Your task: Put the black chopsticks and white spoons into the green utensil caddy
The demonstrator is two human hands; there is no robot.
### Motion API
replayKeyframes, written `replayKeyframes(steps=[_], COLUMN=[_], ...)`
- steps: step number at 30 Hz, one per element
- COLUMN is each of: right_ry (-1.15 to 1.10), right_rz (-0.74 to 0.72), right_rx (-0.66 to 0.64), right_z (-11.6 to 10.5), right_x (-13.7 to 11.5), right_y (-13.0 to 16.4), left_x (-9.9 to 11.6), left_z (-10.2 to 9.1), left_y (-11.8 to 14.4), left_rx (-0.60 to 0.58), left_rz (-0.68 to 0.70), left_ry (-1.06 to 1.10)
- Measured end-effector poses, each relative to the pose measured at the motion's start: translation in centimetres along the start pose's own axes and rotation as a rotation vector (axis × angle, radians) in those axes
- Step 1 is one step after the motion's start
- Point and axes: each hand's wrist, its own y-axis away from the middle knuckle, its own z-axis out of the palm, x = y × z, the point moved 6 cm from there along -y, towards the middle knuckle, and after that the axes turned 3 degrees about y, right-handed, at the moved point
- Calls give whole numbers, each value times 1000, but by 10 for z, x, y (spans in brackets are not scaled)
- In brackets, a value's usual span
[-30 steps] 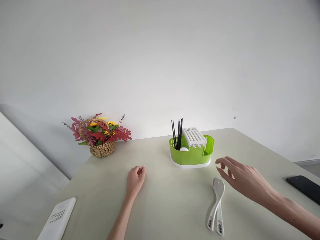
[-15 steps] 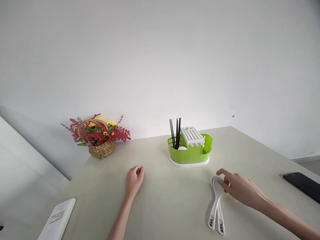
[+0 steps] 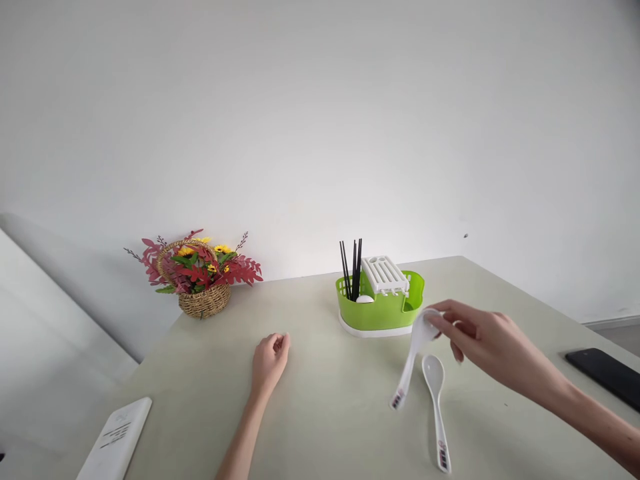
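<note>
The right hand (image 3: pixel 483 337) pinches a white soup spoon (image 3: pixel 411 357) by its bowl end, fingers closed around it, so that the handle hangs down and to the left, clear of the table (image 3: pixel 325 413). The handle tip carries a small printed mark in red and dark ink; it is too small to read. A second white spoon (image 3: pixel 436 407) lies flat on the table just below the held one, bowl toward the far side and handle toward the near edge, with the same sort of unreadable mark near its tip.

The left hand (image 3: pixel 270 360) rests on the table well to the left, fingers loosely curled, holding nothing.

Behind the spoons stands a green cutlery holder (image 3: pixel 380 310) on a white base. Its left compartment holds several black chopsticks (image 3: pixel 353 270) standing upright and a white rounded shape low beside them, perhaps another spoon bowl, though the view is too small to be sure. A white slotted rack (image 3: pixel 384 275) sits tilted across its top.

Further left, by the wall, a woven basket (image 3: pixel 205 300) holds red leaves and yellow flowers. At the near left edge lies a white flat device (image 3: pixel 116 439) with lines of dark print that cannot be read. A black phone (image 3: pixel 603 375) lies at the right edge.
</note>
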Motion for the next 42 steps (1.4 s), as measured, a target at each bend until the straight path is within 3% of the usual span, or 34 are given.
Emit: replayKeyframes(steps=[6, 9, 12, 17, 25, 35, 42], right_ry=[63, 162, 304, 517, 651, 692, 694], right_rz=[-144, -272, -416, -571, -579, -567, -587], right_rx=[445, 594, 653, 606, 375, 281, 255], right_z=[-50, -50, -35, 8, 67, 100, 112], right_x=[-70, -90, -99, -100, -87, -79, -79], right_y=[-31, -47, -62, -80, -95, -91, -88], left_x=[-3, -3, -2, -5, -9, -11, -11], left_z=[1, 1, 0, 1, 4, 5, 5], left_y=[-1, 0, 2, 4, 4, 5, 5], left_rx=[12, 14, 18, 33, 39, 44, 36], left_rz=[25, 30, 33, 27, 20, 17, 17], left_ry=[5, 8, 16, 25, 48, 48, 34])
